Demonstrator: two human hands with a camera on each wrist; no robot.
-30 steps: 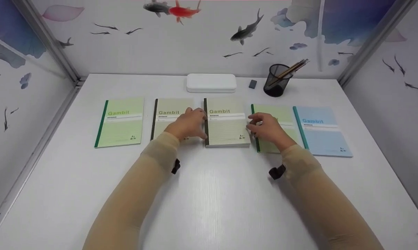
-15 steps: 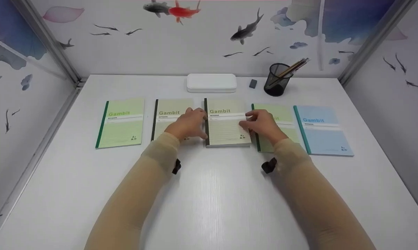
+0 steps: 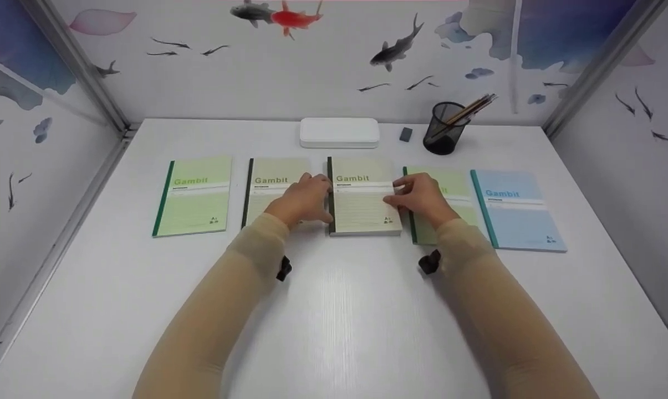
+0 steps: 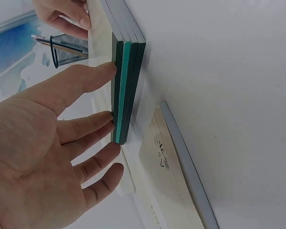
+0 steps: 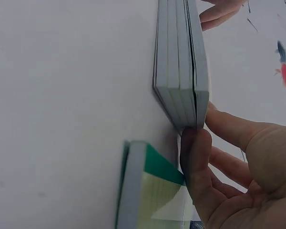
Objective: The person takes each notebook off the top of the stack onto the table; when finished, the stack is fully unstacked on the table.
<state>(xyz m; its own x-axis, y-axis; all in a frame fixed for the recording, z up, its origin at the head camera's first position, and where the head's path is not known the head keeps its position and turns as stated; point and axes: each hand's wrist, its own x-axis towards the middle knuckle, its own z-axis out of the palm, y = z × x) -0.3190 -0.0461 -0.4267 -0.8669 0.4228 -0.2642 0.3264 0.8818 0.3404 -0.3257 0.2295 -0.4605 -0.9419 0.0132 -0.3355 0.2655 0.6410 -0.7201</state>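
In the middle of the table lies a stack of several notebooks (image 3: pixel 361 213), beige on top, with dark and green spines stacked flush. My left hand (image 3: pixel 305 200) has its fingers extended, thumb and fingertips at the spine side (image 4: pixel 128 86) of the stack. At the opposite edge, my right hand (image 3: pixel 422 198) pinches the top notebook (image 5: pixel 200 62), thumb on its cover and index finger at its page edge. A thin dark gap shows below that notebook in the right wrist view. Beneath my left hand is a beige notebook (image 3: pixel 275 169); a green notebook (image 3: pixel 450 177) is partly hidden by my right hand.
A light green notebook (image 3: pixel 195 208) lies far left, a blue notebook (image 3: pixel 519 221) far right. Along the back are a white case (image 3: pixel 339 133), a small dark eraser-like block (image 3: pixel 405 134) and a black mesh cup (image 3: pixel 443 136) with pencils. Printed panels border the table.
My right hand has moved left from beside the stack onto its right edge, and its thumb has come down on the top cover. My left hand has stayed at the spines.
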